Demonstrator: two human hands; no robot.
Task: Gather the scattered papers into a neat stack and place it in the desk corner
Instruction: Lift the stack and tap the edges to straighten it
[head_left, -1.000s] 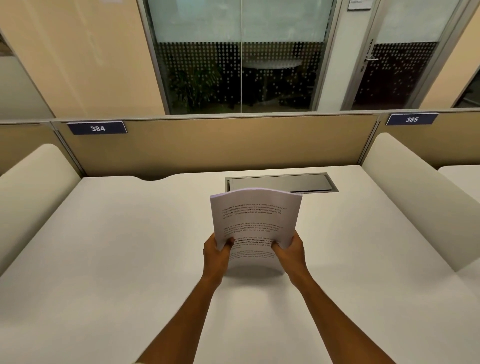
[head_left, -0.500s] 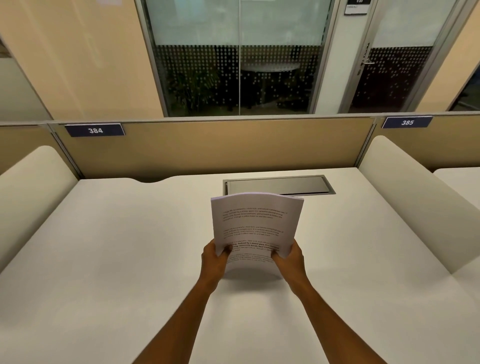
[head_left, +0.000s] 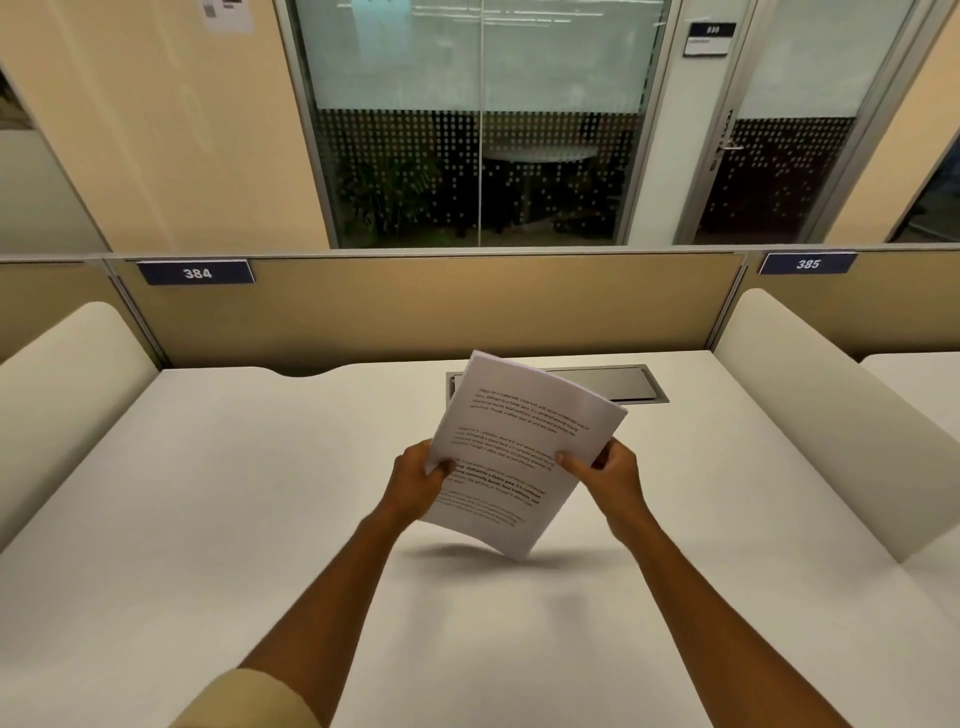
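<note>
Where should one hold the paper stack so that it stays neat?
By its two long edges, low down, one hand from each side, as the left hand and right hand grip now. The paper stack is tilted and its free top bends.

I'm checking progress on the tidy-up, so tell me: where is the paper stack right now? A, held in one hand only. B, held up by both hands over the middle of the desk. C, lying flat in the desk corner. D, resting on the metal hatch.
B: the left hand and right hand each grip a side of the stack, which is tilted above the desk, its shadow beneath it.
</note>
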